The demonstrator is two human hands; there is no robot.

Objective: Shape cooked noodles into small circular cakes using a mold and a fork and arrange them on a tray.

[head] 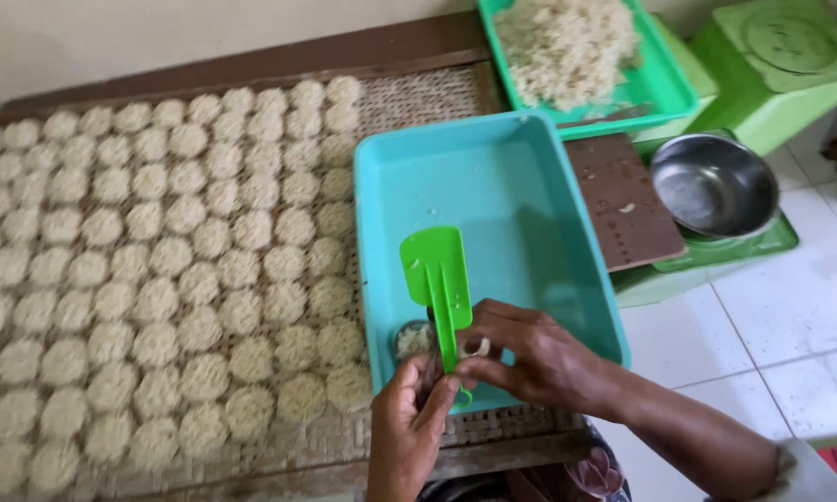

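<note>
- The woven tray [409,98], framed in dark wood, carries nearly everything; rows of pale round noodle cakes [158,270] cover it from its left edge almost to its right, packed side by side and touching.
- A teal tub [521,214] sits on the tray's right part, its left wall just beside the last column of cakes; apart from the things at its near end, it looks bare.
- Past the tray's far right corner, a green tray [665,79] holds a loose heap of noodles [567,42]; a brown board [623,200] and a steel bowl [716,186] lie to its right, over white floor tiles.
- The right hand [539,358] is closed around the handle of a green spatula [434,270], whose flat blade points up into the tub.
- The left hand [409,418] is curled at the tub's near edge, by the spatula's handle end; whether it grips anything I cannot tell.
- A small round metal mould [416,339], packed with pale strands, rests in the tub's near left corner, just beside the spatula.
- Risk, as I judge it: the mould's filling could crumble if scraped hard, and a slipping hand could push the tub into the nearest cakes and crush them.
</note>
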